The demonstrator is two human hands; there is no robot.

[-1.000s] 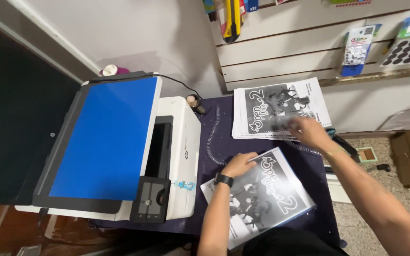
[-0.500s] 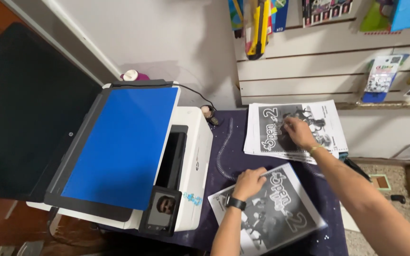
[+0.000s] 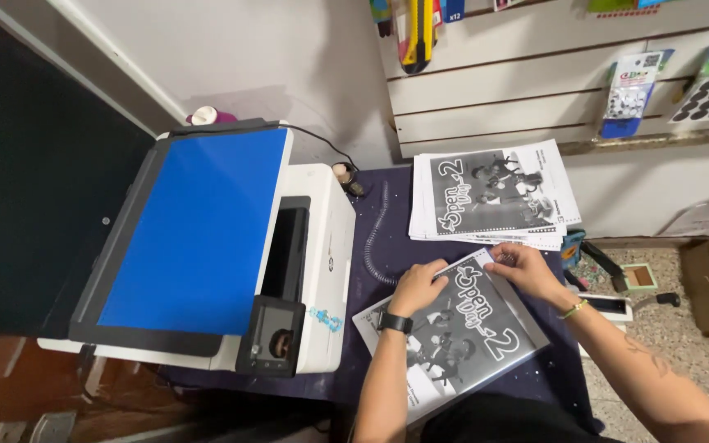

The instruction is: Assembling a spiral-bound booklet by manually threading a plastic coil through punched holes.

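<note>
On the dark table (image 3: 375,361), both hands grip a printed booklet's (image 3: 453,336) top edge: left hand (image 3: 417,287), right hand (image 3: 527,269).

A bright blue panel (image 3: 198,221) is framed in dark grey on the raised lid of the white printer (image 3: 326,262) at the left of the frame, and a black screen (image 3: 272,336) is set at its lower corner. The desk (image 3: 379,189) is covered in dark navy. A black-and-white printed cover, grey-toned with white lettering, is shown on the booklet (image 3: 461,336) at lower centre and on the paper stack (image 3: 494,193) at upper right. A black watch (image 3: 393,322) is worn at the left hand (image 3: 418,285), a yellow-green band (image 3: 572,309) at the right hand (image 3: 527,267). A clear plastic coil (image 3: 375,238) is seen at centre. A yellow and black cutter (image 3: 417,29) is hung on the cream slatted wall (image 3: 519,82).
</note>
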